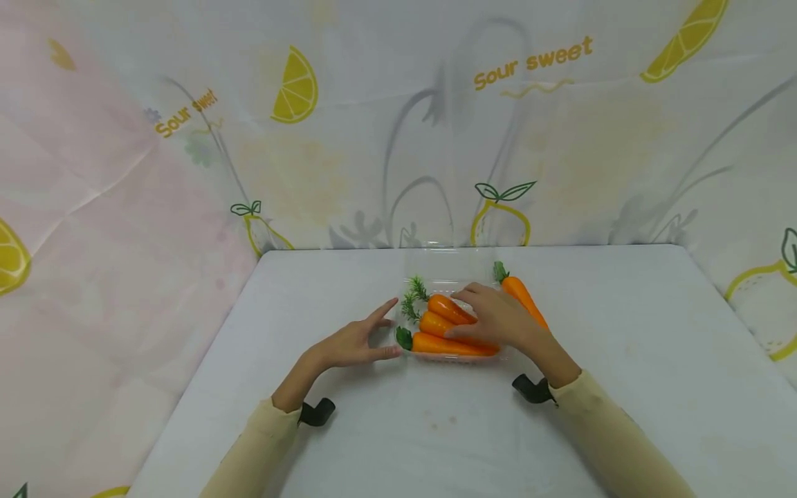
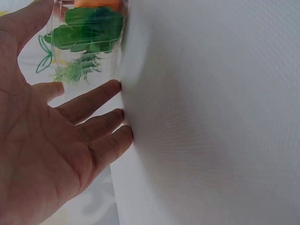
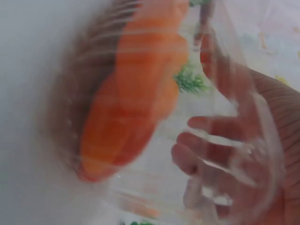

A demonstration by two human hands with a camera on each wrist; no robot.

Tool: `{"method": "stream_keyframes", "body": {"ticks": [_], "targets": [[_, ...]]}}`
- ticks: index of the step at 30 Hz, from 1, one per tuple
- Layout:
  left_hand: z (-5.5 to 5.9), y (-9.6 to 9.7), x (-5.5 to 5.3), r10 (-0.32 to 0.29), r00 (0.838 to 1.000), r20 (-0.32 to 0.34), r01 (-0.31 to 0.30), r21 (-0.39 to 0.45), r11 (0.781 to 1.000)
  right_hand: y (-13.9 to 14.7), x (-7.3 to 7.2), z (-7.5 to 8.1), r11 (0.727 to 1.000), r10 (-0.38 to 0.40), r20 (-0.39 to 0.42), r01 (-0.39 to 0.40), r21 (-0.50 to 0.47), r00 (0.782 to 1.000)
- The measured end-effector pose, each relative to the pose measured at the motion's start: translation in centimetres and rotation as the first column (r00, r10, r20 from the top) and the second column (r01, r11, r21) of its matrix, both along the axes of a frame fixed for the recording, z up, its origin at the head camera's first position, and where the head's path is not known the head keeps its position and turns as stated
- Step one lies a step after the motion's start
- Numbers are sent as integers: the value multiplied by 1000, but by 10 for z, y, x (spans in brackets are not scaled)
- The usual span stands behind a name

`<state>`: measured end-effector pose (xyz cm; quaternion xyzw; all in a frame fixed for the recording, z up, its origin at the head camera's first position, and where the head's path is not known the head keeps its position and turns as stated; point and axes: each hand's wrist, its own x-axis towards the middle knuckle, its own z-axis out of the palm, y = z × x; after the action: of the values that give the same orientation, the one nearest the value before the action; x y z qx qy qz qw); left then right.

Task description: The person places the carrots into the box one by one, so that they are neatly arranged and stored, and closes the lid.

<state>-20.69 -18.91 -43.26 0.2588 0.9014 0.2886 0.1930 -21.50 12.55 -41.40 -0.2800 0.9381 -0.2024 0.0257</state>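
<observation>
Just right of the clear box (image 1: 448, 357), one carrot (image 1: 524, 300) lies slantwise, nearer the right hand (image 1: 498, 315) than the left hand (image 1: 358, 344); both grips spread, seemingly empty.

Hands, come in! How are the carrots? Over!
Left grip spread beside clear plastic box. Right grip over tapered orange carrots inside. Another orange carrot outside, right; nothing obviously blocking.
</observation>
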Motion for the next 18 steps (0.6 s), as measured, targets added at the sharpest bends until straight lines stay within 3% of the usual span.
{"method": "stream_keyframes", "body": {"ticks": [9,18], "targets": [[0,0,1,-1,1000,0,1,-2,1000,27,-3,14,992,-93,-50,88,-95,994],[0,0,0,-14,1000,0,14,4,1000,53,-2,11,961,-233,-97,213,-178,968]]}}
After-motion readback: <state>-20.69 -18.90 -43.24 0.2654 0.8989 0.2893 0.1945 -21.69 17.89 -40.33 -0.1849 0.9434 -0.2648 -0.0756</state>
